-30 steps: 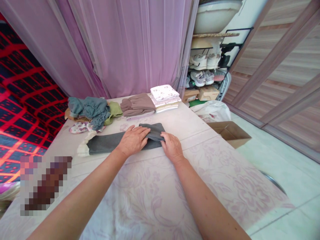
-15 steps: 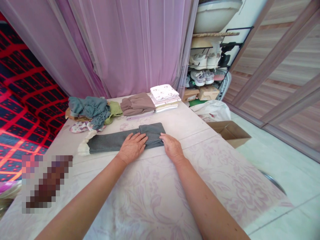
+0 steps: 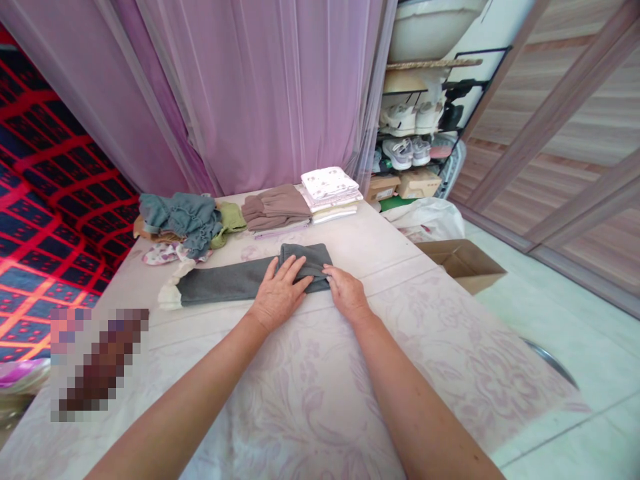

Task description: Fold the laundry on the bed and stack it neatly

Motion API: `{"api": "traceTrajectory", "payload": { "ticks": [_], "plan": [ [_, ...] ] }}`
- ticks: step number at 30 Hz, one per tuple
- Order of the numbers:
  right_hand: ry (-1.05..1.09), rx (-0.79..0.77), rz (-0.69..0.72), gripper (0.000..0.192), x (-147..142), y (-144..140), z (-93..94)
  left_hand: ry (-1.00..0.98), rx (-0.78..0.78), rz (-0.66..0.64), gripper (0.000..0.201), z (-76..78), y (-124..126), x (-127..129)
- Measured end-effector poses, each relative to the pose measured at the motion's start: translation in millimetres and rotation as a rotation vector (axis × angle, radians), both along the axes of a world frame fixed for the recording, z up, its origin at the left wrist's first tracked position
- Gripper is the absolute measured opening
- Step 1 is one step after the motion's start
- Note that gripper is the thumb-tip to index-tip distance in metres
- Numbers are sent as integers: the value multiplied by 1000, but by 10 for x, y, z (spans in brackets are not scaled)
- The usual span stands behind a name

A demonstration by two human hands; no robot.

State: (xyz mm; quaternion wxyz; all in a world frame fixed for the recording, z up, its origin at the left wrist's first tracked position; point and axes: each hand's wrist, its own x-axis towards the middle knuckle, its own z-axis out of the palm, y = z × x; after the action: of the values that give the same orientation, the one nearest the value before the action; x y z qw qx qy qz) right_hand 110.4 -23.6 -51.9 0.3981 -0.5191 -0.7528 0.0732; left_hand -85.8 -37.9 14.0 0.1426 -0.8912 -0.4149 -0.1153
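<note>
On the far left of the pale floral-printed table, a loose heap of unfolded clothes, blue-grey on top with green and patterned pieces under it, is still waiting, so by the look of it a good share of the pile is left for you. Just in front of it, the long dark grey knitted garment with a cream cuff is lying flat across the table, its cuffed end stretching out to the left and not yet folded in. Your left hand is resting open and flat on the grey cloth, fingers spread, pressing it down. Right of that, one end of the garment is already doubled over into a thick fold, and your right hand is touching that fold's near edge; I cannot tell whether its fingers are pinching the cloth or only lying on it. Further back and to the right, a folded brown garment and a neat stack of white printed cloths are sitting side by side, evidently finished.
</note>
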Motion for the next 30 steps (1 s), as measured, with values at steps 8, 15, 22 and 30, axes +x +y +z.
{"api": "traceTrajectory", "payload": {
  "ticks": [8, 15, 22, 30],
  "plan": [
    [-5, -3, 34, 27, 0, 0, 7, -10, 3, 41, 25, 7, 60, -305],
    [-5, 10, 54, 29, 5, -15, 1, -60, -53, 52, 18, -62, 51, -339],
    [28, 53, 51, 27, 1, -25, 0, -64, -158, 4, 16, 88, 26, -411],
    [50, 50, 58, 30, 15, -14, -25, -34, -183, 28, 40, 317, 285, 131]
  ]
}}
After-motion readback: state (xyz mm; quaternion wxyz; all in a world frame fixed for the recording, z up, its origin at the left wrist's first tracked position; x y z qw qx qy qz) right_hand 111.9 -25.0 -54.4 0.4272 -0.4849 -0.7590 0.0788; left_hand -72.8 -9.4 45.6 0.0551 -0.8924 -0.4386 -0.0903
